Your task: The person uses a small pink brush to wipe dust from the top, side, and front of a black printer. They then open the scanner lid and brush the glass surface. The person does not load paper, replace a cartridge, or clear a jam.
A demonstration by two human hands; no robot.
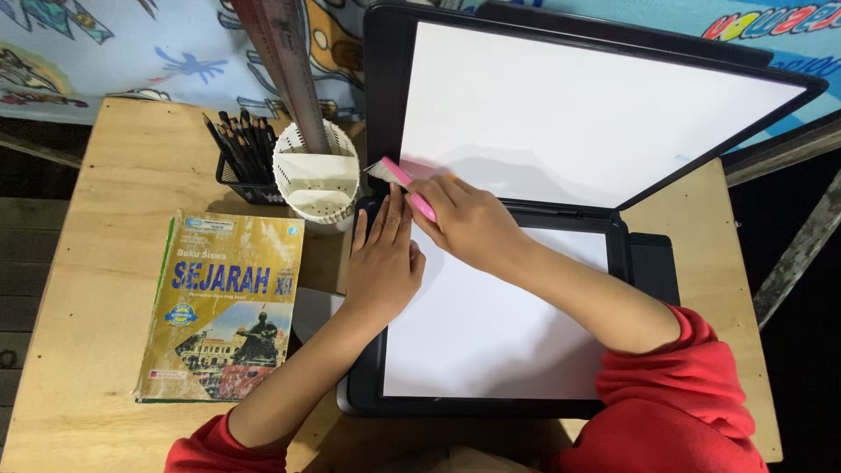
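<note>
Pink handle of a small brush (408, 187) gripped in the right hand (469, 221), fingers curled around it, bristle end pointing up-left and meeting the top-left corner of the scanner bed (491, 324). Left hand (383, 263) flat and unclenched, palm down, fingers stretched toward that same corner, resting on the bed's left edge and holding nothing, just beside the right hand and touching it at the thumb side. White sheet or glass area filling the bed, framed in black. Scanner lid (561, 105) raised and tilted back, white underside facing the camera, black rim around it. Red sleeves (674, 394) on both arms, pushed up past the forearms.

Left of the scanner, on a pale wooden table (114, 175): white perforated cup (316, 180) with a long ruler (285, 66) standing in it, touching the scanner's corner region; behind and to its left, black mesh holder full of dark pencils (241, 149), points up. Nearer the camera, worn yellow textbook (223, 307) lying flat, cover up, well clear of both hands. Patterned blue cloth (96, 44) hanging behind the table.
</note>
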